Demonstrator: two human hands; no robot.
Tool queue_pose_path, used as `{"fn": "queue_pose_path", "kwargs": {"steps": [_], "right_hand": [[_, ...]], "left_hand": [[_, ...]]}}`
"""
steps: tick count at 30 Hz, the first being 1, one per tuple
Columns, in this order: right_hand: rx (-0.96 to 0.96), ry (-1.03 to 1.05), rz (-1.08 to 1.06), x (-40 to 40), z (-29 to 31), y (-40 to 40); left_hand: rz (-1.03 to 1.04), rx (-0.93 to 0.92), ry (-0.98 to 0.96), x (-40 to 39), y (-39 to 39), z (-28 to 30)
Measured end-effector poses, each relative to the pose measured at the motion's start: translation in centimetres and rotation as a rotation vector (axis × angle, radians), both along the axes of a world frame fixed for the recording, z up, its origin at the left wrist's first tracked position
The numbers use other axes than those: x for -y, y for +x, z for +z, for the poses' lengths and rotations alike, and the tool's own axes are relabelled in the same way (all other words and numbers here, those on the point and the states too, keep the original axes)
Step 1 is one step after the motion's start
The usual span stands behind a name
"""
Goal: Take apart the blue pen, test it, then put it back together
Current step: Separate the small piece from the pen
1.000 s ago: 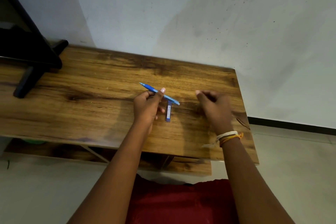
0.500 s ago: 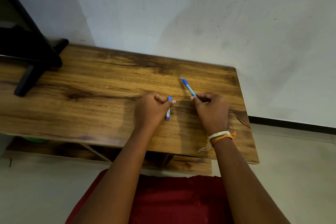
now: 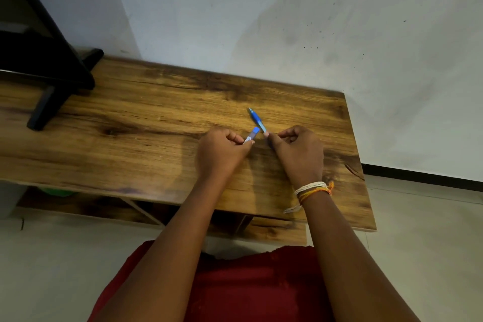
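Over the brown wooden table [image 3: 156, 117], the left hand [image 3: 219, 154] is pinching the clear, blue-ended pen cap [image 3: 251, 136] while the right hand [image 3: 298, 151] is gripping the slim blue plastic pen [image 3: 257, 120] by its rear, so a misaligned push is risking a slip.

Pen [image 3: 257, 120] rear end hidden inside right hand [image 3: 298, 149].

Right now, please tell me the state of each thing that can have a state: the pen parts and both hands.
Pen body: uncapped, tip pointing away, pinched at its near end.
Cap: off the pen, held above the table.
Left hand: closed on the cap.
Right hand: closed on the pen body.
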State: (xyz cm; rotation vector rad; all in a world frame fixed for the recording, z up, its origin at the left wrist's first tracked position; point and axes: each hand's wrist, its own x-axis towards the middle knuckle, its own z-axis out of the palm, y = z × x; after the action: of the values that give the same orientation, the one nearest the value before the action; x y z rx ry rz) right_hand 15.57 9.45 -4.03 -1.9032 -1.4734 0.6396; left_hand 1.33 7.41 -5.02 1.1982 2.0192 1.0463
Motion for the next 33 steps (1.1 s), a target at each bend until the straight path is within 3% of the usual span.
{"fn": "queue_pose_path", "kwargs": {"steps": [4, 7, 14, 17, 22, 33], "right_hand": [[-0.231, 0.087, 0.111, -0.2, -0.1, -1.2], [-0.411, 0.038, 0.175, -0.2, -0.2, -1.8], [-0.921, -0.092, 0.198, 0.2, 0.0, -2.6], [-0.979, -0.126, 0.192, 0.3, 0.0, -2.7], [-0.98, -0.151, 0.171, 0.7, 0.2, -3.3], [-0.962, -0.127, 0.143, 0.9, 0.6, -3.6]], "left_hand": [[-0.084, 0.371, 0.01, -0.3, -0.8, 0.3], [-0.152, 0.433, 0.005, -0.1, -1.5, 0.5], [0.027, 0.864, 0.02, 0.0, -2.7, 0.6], [0.072, 1.065, 0.033, 0.0, -2.8, 0.7], [0.051, 1.211, 0.001, 0.0, -2.2, 0.5], [0.018, 1.231, -0.006, 0.0, -2.1, 0.5]]}}
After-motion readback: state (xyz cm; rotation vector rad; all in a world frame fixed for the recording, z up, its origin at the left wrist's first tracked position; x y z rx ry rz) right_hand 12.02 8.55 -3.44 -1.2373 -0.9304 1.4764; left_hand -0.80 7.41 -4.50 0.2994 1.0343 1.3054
